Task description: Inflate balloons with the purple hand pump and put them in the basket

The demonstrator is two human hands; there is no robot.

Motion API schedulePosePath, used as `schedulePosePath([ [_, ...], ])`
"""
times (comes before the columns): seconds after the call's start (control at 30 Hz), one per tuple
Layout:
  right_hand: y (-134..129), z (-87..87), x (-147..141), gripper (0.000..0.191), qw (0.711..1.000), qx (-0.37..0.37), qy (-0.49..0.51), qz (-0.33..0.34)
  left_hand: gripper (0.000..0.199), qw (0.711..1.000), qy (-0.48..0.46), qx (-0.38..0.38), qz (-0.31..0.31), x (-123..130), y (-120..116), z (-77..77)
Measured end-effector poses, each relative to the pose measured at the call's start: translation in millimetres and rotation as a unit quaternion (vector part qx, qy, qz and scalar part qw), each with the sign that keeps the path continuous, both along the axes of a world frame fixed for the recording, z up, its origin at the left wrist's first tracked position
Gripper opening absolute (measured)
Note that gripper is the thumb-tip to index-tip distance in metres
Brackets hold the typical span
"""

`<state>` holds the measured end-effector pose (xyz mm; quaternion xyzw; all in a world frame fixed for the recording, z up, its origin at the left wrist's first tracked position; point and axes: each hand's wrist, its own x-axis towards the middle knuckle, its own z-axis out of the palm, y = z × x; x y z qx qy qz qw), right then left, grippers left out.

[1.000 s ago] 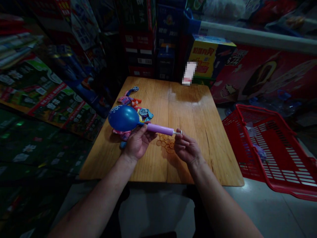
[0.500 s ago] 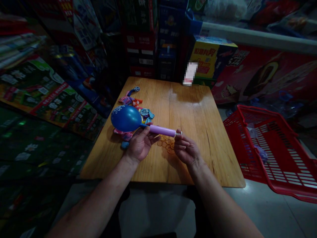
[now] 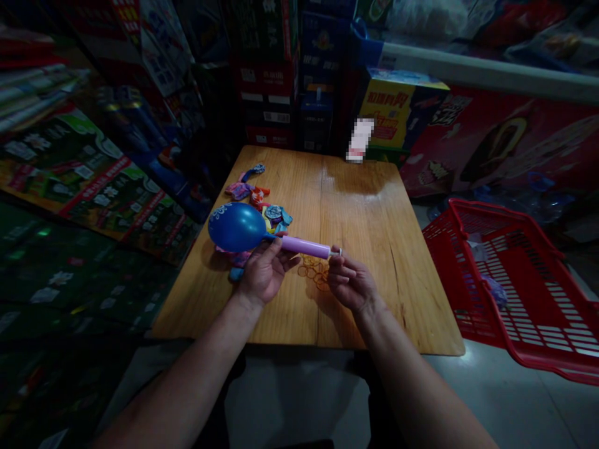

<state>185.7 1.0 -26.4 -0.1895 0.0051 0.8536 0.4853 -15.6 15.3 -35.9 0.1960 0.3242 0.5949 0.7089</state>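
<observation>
A partly inflated blue balloon [image 3: 236,227] with a white pattern is fitted on the left end of a purple hand pump [image 3: 305,247]. My left hand [image 3: 264,271] is closed around the balloon's neck and that end of the pump. At the other end, my right hand [image 3: 350,277] grips the pump's white handle, which sits close to the barrel. Beneath the hands, several orange rubber bands [image 3: 314,270] lie on the wooden table [image 3: 365,218]. Uninflated balloons [image 3: 276,215] in several colours are scattered behind and under the blue one.
A red shopping basket [image 3: 515,280] stands to the right of the table. Stacked cartons [image 3: 266,93] rise behind it, with a yellow and blue box [image 3: 388,106] at the back right. Green cartons [image 3: 70,174] line the left side.
The pump's barrel and handle have shifted very slightly left. The blue balloon sits a little lower and further left. Both hands keep their grip.
</observation>
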Motion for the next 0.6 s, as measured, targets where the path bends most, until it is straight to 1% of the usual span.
schedulePosePath([
  [0.07,2,4.2,4,0.015,1.000,0.003,-0.006,-0.001,0.026,1.000,-0.004,-0.005,0.011,-2,4,0.6],
  [0.17,5,11.2,19,0.017,1.000,0.010,-0.007,-0.013,0.026,1.000,-0.001,-0.003,0.026,-13,13,3.9],
  [0.27,6,12.1,27,0.017,0.999,0.027,-0.004,-0.037,0.028,0.998,0.005,0.015,0.059,-21,16,6.6],
  [0.33,4,8.4,23,0.015,0.999,0.024,-0.011,-0.029,0.030,0.999,0.008,0.019,0.050,-20,12,6.7],
  [0.43,0,1.2,9,0.013,1.000,-0.006,-0.018,-0.003,0.027,1.000,0.011,0.008,0.008,-10,4,5.3],
  [0.47,-1,-0.3,4,0.013,1.000,-0.012,-0.014,0.000,0.026,1.000,0.011,0.004,0.004,-6,2,4.9],
  [0.53,-1,-1.0,-1,0.014,1.000,-0.014,0.000,-0.007,0.023,1.000,0.009,-0.001,0.010,0,0,4.8],
  [0.6,1,1.2,1,0.015,1.000,-0.007,0.016,-0.010,0.022,1.000,0.004,-0.006,0.017,2,2,5.7],
])
